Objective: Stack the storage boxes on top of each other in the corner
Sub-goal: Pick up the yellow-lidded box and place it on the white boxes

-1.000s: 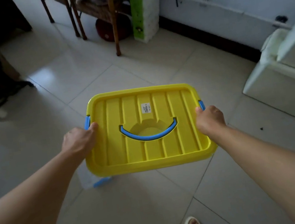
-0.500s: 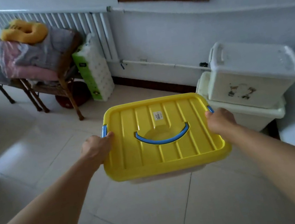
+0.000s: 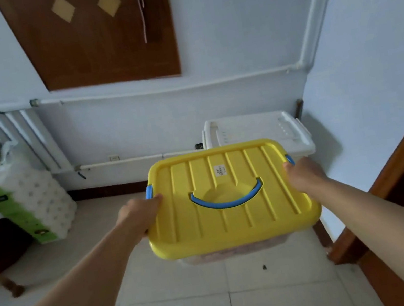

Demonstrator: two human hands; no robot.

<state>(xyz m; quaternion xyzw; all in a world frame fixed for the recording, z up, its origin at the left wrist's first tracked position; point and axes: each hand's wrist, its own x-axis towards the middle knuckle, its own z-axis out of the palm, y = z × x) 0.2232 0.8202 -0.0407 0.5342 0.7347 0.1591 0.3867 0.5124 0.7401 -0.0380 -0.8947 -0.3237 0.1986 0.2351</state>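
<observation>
Yellow-lidded box (image 3: 227, 197), just before white box (image 3: 257, 133); rigid, probably weighty; left hand (image 3: 138, 214), right hand (image 3: 304, 175) gripping side rims.

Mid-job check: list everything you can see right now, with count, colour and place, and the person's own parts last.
Storage box with yellow lid: one, clear body, blue handle and clips, held up in front of the corner.
White storage box: one showing, white, in the corner behind the yellow lid; what is under it is hidden.
Pack of paper rolls: one, white with green wrap, on the floor at left.
Radiator: one, white, on the left wall.
Wooden panel: one, brown, on the wall above.
Pipe: white, running along the wall.
Left hand: grips the lid's left edge.
Right hand: grips the lid's right edge.
</observation>
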